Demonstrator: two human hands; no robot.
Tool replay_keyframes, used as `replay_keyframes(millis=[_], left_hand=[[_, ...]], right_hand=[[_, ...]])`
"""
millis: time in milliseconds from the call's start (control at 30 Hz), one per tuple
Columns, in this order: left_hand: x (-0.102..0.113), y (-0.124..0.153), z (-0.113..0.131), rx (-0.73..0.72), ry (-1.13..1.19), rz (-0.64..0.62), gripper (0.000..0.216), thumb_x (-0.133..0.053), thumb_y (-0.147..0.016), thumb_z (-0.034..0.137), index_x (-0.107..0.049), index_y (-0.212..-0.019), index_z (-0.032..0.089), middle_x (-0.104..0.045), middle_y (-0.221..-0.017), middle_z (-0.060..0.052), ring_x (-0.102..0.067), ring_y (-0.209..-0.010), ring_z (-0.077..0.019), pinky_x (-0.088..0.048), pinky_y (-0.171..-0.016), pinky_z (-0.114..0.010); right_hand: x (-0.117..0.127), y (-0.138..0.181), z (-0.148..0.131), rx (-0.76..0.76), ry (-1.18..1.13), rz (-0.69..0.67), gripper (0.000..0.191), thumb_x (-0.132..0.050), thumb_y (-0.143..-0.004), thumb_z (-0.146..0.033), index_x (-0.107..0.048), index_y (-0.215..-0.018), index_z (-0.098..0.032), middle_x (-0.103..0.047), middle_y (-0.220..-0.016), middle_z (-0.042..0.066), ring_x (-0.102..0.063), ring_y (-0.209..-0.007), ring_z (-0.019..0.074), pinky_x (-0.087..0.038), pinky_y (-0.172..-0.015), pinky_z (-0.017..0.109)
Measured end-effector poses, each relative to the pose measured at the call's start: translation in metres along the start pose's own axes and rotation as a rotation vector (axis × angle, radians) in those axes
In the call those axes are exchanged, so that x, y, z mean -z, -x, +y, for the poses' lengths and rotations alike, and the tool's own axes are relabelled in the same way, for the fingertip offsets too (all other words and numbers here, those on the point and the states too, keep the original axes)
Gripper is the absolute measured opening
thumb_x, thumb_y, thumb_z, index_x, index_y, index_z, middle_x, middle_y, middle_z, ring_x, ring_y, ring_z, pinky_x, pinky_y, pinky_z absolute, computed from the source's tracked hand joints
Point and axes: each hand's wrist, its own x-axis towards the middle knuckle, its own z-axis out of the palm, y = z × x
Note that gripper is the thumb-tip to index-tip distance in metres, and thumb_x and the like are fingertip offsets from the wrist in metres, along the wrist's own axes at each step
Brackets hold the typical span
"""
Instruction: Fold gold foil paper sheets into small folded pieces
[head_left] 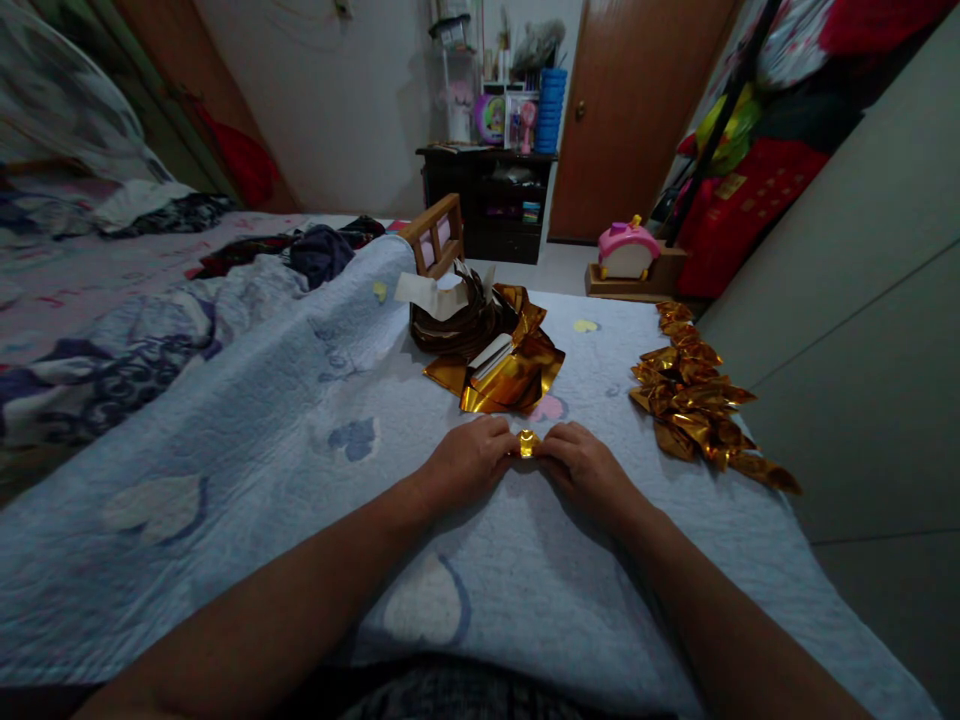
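Note:
My left hand [474, 460] and my right hand [583, 462] meet low over the bed, each closed on one end of a small piece of gold foil paper [527, 444]. Only its shiny middle shows between my fingers; the ends are hidden in my grip. Just beyond my hands lie loose gold foil sheets [517, 380], creased and overlapping. Behind them stands a curved stack of dark-edged paper [457, 325] with a pale sheet on top. Off to the right, several folded gold foil pieces [690, 400] are heaped in a long pile.
A pale blue quilt [285, 520] with heart patterns covers the bed. Its left side rises in a ridge near a wooden rail [442, 235]. Beyond the foot stand a dark cabinet [487, 205] and a pink toy [628, 250]. A pale panel [862, 350] borders the right side.

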Motion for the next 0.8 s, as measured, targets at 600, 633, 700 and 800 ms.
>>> replay_keyframes(millis=[600, 633, 700, 800], left_hand=[[-0.0044, -0.0043, 0.0008, 0.131, 0.097, -0.003, 0.010, -0.060, -0.094, 0.019, -0.066, -0.087, 0.016, -0.064, -0.083, -0.003, -0.060, -0.082, -0.0178, -0.048, -0.076, -0.029], [-0.0043, -0.0049, 0.0013, 0.142, 0.094, -0.010, 0.011, -0.059, -0.095, 0.020, -0.066, -0.087, 0.016, -0.064, -0.082, -0.003, -0.060, -0.082, -0.0180, -0.047, -0.076, -0.029], [-0.0043, -0.0062, 0.0023, 0.166, 0.086, -0.029, 0.014, -0.058, -0.096, 0.021, -0.067, -0.087, 0.015, -0.064, -0.083, -0.003, -0.060, -0.082, -0.0187, -0.047, -0.076, -0.030], [-0.0044, -0.0078, 0.0040, 0.197, 0.055, -0.060, 0.016, -0.058, -0.097, 0.024, -0.066, -0.087, 0.015, -0.065, -0.084, -0.005, -0.061, -0.084, -0.0201, -0.046, -0.077, -0.031]], right_hand=[[-0.0074, -0.0048, 0.0006, -0.122, 0.038, -0.032, 0.016, -0.054, -0.096, -0.013, -0.068, -0.090, -0.017, -0.064, -0.087, 0.007, -0.057, -0.086, 0.0219, -0.045, -0.079, 0.035], [-0.0078, -0.0057, -0.0001, -0.133, 0.050, -0.041, 0.017, -0.053, -0.097, -0.013, -0.067, -0.089, -0.017, -0.064, -0.088, 0.008, -0.057, -0.086, 0.0221, -0.045, -0.079, 0.035], [-0.0082, -0.0071, -0.0020, -0.163, 0.075, -0.055, 0.017, -0.053, -0.097, -0.013, -0.066, -0.087, -0.016, -0.065, -0.088, 0.008, -0.057, -0.086, 0.0223, -0.044, -0.079, 0.034], [-0.0082, -0.0083, -0.0052, -0.210, 0.106, -0.066, 0.015, -0.053, -0.097, -0.014, -0.065, -0.087, -0.016, -0.065, -0.089, 0.009, -0.057, -0.086, 0.0220, -0.043, -0.079, 0.033]])
